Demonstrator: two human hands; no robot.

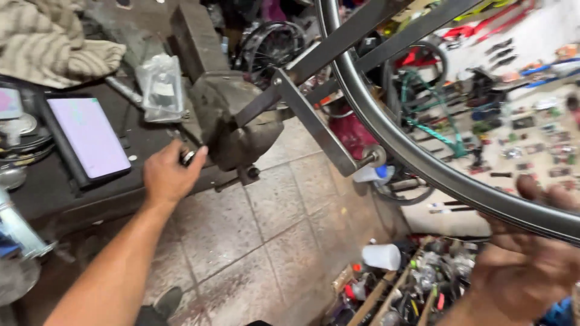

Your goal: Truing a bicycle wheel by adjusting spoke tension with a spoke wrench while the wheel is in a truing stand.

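Note:
My left hand [167, 175] reaches to the grey bench vise [232, 118] at the edge of the dark workbench [72, 193], with its fingers closed around the end of the vise's handle bar [238, 179]. The vise clamps a stand of flat steel bars [314, 124]. A dark bicycle rim [423, 163] sits in that stand and curves across the right side. My right hand [522, 259] is blurred at the lower right, fingers spread just under the rim and touching its edge.
On the bench lie a phone with a lit screen [87, 137], a clear plastic bag [162, 87] and a striped cloth [48, 39]. Wooden boxes of small parts [402, 290] and a white bottle [382, 256] stand on the tiled floor [266, 235]. Bicycle parts crowd the back.

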